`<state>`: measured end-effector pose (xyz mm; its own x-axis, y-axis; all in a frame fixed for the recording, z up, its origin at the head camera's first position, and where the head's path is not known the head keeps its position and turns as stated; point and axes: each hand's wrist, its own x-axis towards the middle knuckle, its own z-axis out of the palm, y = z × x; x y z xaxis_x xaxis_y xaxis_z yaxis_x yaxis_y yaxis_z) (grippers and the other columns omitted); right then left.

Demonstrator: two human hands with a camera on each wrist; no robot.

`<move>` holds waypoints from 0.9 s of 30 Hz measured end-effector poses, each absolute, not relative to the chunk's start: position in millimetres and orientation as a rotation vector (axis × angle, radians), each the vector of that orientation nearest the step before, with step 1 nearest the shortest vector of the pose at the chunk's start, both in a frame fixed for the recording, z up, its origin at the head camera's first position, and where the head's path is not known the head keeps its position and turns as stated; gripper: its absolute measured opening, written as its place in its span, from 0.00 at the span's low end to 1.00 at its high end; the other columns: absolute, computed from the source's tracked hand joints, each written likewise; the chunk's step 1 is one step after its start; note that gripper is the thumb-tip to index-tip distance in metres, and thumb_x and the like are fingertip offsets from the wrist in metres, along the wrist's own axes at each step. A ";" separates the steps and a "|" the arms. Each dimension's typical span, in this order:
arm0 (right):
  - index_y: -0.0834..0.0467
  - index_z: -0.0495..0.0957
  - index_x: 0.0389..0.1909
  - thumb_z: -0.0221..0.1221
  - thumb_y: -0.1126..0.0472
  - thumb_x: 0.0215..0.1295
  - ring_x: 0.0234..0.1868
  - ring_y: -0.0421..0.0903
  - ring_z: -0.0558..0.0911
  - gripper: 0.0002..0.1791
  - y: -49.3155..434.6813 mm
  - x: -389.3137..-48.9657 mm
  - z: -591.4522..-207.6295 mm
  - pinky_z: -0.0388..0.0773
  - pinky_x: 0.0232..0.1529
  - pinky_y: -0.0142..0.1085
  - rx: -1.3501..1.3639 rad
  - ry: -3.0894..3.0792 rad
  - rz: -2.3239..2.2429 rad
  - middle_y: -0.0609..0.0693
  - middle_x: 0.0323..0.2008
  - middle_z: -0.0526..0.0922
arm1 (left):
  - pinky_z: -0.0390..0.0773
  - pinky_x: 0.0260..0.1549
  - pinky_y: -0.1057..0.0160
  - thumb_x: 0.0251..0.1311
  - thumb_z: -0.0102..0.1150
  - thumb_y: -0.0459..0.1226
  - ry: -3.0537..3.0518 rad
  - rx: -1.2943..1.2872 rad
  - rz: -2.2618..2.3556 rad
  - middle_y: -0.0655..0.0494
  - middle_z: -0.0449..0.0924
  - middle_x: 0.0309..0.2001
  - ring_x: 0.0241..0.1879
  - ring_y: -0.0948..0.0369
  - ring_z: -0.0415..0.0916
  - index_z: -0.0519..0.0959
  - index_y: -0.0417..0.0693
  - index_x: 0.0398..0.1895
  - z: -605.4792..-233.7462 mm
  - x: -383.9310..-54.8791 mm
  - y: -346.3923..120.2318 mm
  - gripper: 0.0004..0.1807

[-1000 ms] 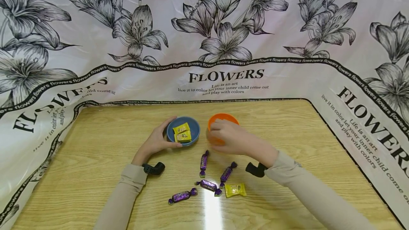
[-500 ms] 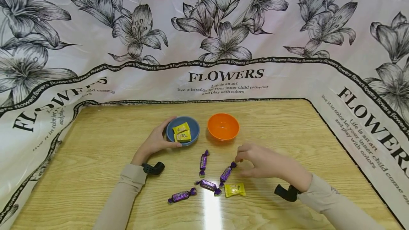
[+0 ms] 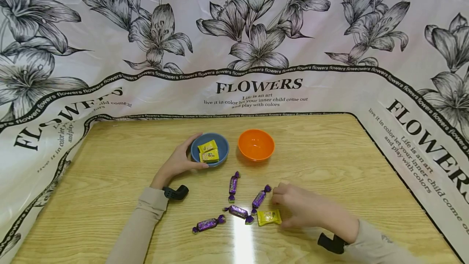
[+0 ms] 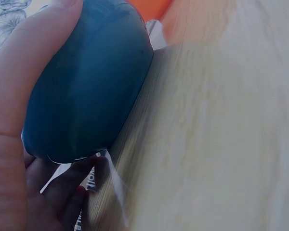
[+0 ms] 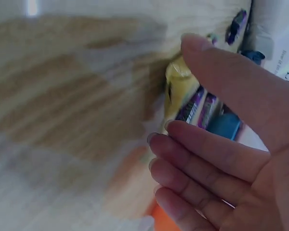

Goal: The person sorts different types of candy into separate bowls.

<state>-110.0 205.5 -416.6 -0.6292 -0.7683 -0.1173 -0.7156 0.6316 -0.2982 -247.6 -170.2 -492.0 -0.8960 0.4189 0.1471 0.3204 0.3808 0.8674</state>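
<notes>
My left hand [image 3: 179, 160] holds a blue bowl [image 3: 224, 158] by its left side, thumb at the near rim and fingers round the far side. Two yellow-wrapped candies [image 3: 209, 152] lie inside it. In the left wrist view the thumb lies along the outer wall of the blue bowl [image 4: 91, 82]. My right hand [image 3: 307, 207] is low over the table, just right of a third yellow-wrapped candy [image 3: 269, 217]. Seen from the right wrist, thumb and fingers stand apart, with the yellow candy [image 5: 180, 84] beyond the gap between them.
An orange bowl [image 3: 256, 146] stands right of the blue one, with no candy visible inside. Several purple twist-wrapped candies [image 3: 233, 186] lie scattered on the wooden table [image 3: 322, 146] in front of the bowls. A flower-printed cloth [image 3: 176, 93] hangs behind the table.
My right hand has left the orange bowl, moving right and toward the table's near side, down to the loose yellow candy. The left hand and blue bowl have stayed put.
</notes>
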 end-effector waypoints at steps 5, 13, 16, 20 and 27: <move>0.53 0.81 0.38 0.75 0.54 0.45 0.40 0.36 0.74 0.20 202.8 -107.6 -423.7 0.79 0.45 0.32 -1.217 2.620 -0.365 0.39 0.37 0.76 | 0.50 0.71 0.40 0.44 0.81 0.39 2.536 0.686 1.559 0.47 0.60 0.73 0.74 0.47 0.53 0.54 0.54 0.79 -491.8 -246.7 -171.6 0.59; 0.54 0.81 0.36 0.73 0.61 0.43 0.38 0.36 0.73 0.16 202.9 -107.5 -429.6 0.78 0.42 0.31 -1.326 2.631 -0.393 0.39 0.35 0.75 | 0.50 0.71 0.39 0.42 0.82 0.43 2.535 0.722 1.573 0.47 0.62 0.72 0.73 0.47 0.54 0.55 0.53 0.78 -493.3 -247.5 -172.8 0.60; 0.54 0.81 0.36 0.72 0.61 0.43 0.38 0.35 0.73 0.16 202.9 -107.6 -429.3 0.77 0.41 0.31 -1.339 2.633 -0.386 0.39 0.34 0.75 | 0.50 0.71 0.39 0.43 0.82 0.43 2.535 0.722 1.568 0.47 0.61 0.73 0.73 0.46 0.54 0.55 0.53 0.78 -493.2 -247.5 -172.6 0.59; 0.55 0.82 0.37 0.72 0.61 0.45 0.38 0.36 0.74 0.16 202.5 -107.3 -426.9 0.78 0.42 0.31 -1.333 2.633 -0.383 0.40 0.35 0.76 | 0.51 0.70 0.39 0.43 0.82 0.43 2.540 0.721 1.562 0.48 0.61 0.73 0.73 0.47 0.54 0.55 0.52 0.78 -494.3 -247.8 -172.6 0.59; 0.55 0.83 0.38 0.72 0.60 0.46 0.39 0.37 0.75 0.16 201.5 -108.9 -420.6 0.79 0.43 0.31 -1.318 2.643 -0.380 0.41 0.36 0.78 | 0.52 0.71 0.40 0.43 0.82 0.43 2.544 0.725 1.558 0.49 0.61 0.73 0.73 0.48 0.54 0.55 0.52 0.78 -495.0 -247.3 -172.9 0.59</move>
<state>-108.9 201.5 -420.6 -0.5973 -0.8013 -0.0323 -0.7598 0.5784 -0.2968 -247.3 -172.9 -495.0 -0.8862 0.4267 0.1804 0.3545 0.3741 0.8569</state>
